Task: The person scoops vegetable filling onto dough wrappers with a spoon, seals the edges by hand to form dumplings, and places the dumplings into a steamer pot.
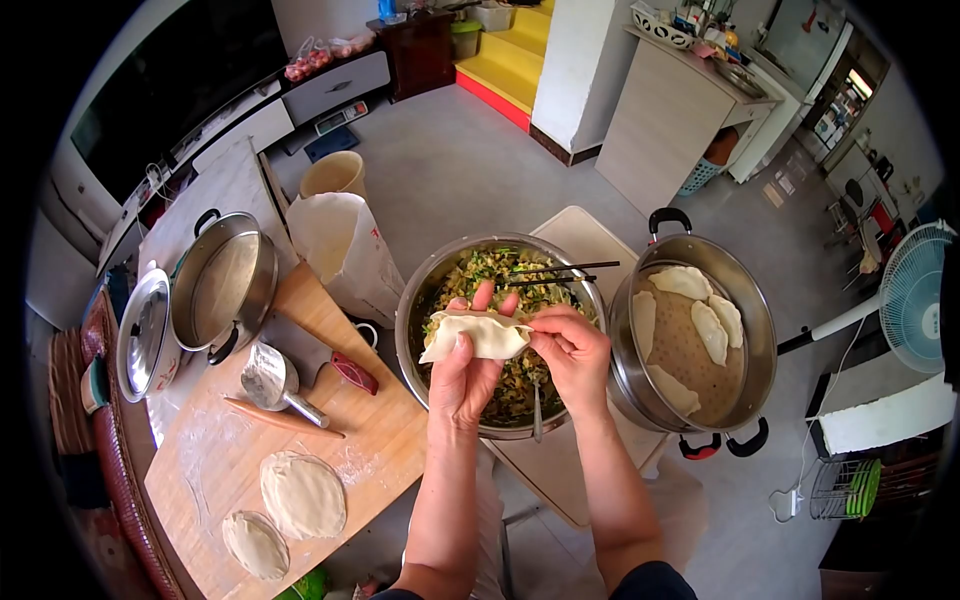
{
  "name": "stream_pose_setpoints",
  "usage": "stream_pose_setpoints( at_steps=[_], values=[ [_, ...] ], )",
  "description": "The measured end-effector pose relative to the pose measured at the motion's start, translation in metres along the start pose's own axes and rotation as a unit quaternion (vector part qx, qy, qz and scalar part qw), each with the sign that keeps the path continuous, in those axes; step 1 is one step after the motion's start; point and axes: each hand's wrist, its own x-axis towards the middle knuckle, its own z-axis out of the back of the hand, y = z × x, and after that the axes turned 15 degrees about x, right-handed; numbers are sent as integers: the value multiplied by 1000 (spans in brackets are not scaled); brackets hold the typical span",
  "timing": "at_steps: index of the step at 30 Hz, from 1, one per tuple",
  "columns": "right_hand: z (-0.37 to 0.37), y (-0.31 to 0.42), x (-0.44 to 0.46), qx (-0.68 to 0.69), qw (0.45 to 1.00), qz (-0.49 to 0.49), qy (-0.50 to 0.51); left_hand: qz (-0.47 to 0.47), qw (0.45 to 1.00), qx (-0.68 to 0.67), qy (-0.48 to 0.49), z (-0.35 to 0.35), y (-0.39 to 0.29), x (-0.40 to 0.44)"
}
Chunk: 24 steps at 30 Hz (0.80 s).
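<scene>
A large dumpling (478,337) of pale dough rests across my left hand (462,375), whose fingers support it from beneath with the thumb in front. With finger and thumb, my right hand (570,350) pinches its right end. Both hands are above a metal bowl (408,345) of chopped green and yellow filling (490,268). Black chopsticks (560,268) lie over the bowl's far right side, and a spoon handle (537,415) sticks out at the near rim. To the right, a steamer pot (762,330) holds several shaped dumplings (710,332) on its perforated base.
At left, a wooden board (390,440) carries two dough rounds (303,494), a rolling pin (283,417), a flour scoop (272,375) and a cleaver with a red handle (354,372). Behind it stand an empty pan (225,280) and a white sack (345,250). A fan (915,297) is far right.
</scene>
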Motion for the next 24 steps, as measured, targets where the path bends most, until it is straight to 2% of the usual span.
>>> stream_pose_setpoints(
  at_steps=[5,8,11,14,20,24],
  values=[
    [2,11,2,-72,996,-35,29,-13,1000,16,6,1,0,2],
    [5,11,1,9,997,-69,36,-15,1000,25,3,2,-2,3],
    [0,22,1,10,996,-66,54,-15,999,27,-4,1,-2,2],
    [-4,22,3,-32,997,-56,29,-16,999,30,-3,1,-1,2],
    [2,10,6,-110,994,11,23,-4,1000,27,2,-3,0,1],
    [0,17,13,-236,965,98,57,0,999,31,16,-1,-1,0]
  ],
)
